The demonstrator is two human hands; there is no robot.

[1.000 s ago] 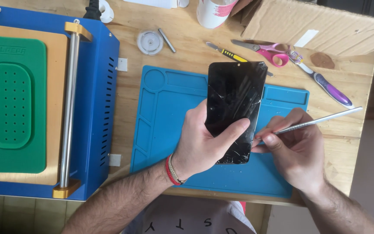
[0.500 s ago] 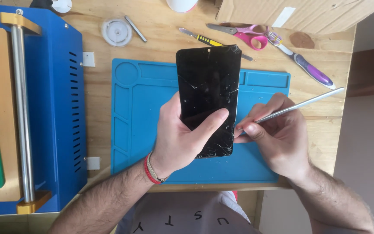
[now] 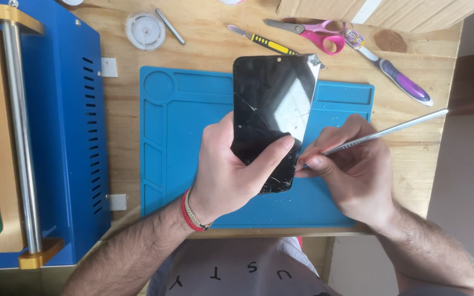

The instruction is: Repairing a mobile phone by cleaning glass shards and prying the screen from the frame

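Observation:
My left hand (image 3: 231, 170) grips a black phone (image 3: 272, 104) with a cracked glass front, holding it upright above the blue work mat (image 3: 176, 126), thumb across the lower screen. My right hand (image 3: 352, 164) pinches a thin metal pry tool (image 3: 390, 131) like a pen. The tool's tip meets the phone's lower right edge, where the fingers hide the contact. A red band sits on my left wrist.
A blue machine (image 3: 56, 137) with a steel roller bar fills the left of the wooden table (image 3: 412, 159). Along the back lie a round clear tape reel (image 3: 145, 31), a yellow-handled tool (image 3: 264, 43), pink scissors (image 3: 316, 34), a purple-handled knife (image 3: 399, 77) and a cardboard box (image 3: 379, 8).
The view has shifted, so everything sits further left and lower in frame. The phone now catches a bright reflection. Both hands keep the same grip.

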